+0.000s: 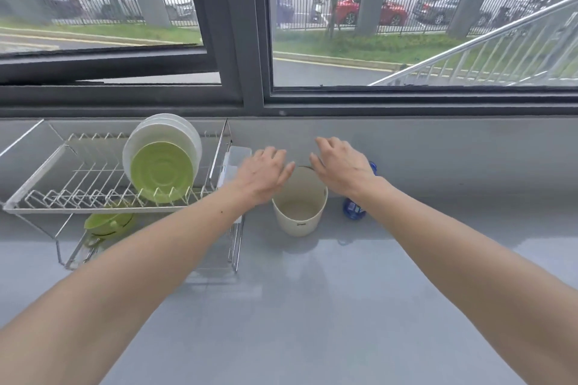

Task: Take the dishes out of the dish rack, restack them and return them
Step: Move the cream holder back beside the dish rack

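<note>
A two-tier metal dish rack [40, 184] stands at the left of the grey counter. On its upper tier several white plates [169, 131] stand on edge, with a green plate [161, 172] in front of them. A green cup [106, 223] lies on the lower tier. A clear plastic holder [236, 156] hangs on the rack's right side. My left hand [264, 173] and my right hand [342, 166] hover open, palms down, over a cream bucket-like container [300, 206] right of the rack. Neither hand holds anything.
A blue bottle [353, 208] stands just right of the container, partly hidden by my right wrist. The grey counter [312, 306] runs along a low wall under a large dark-framed window [244, 40].
</note>
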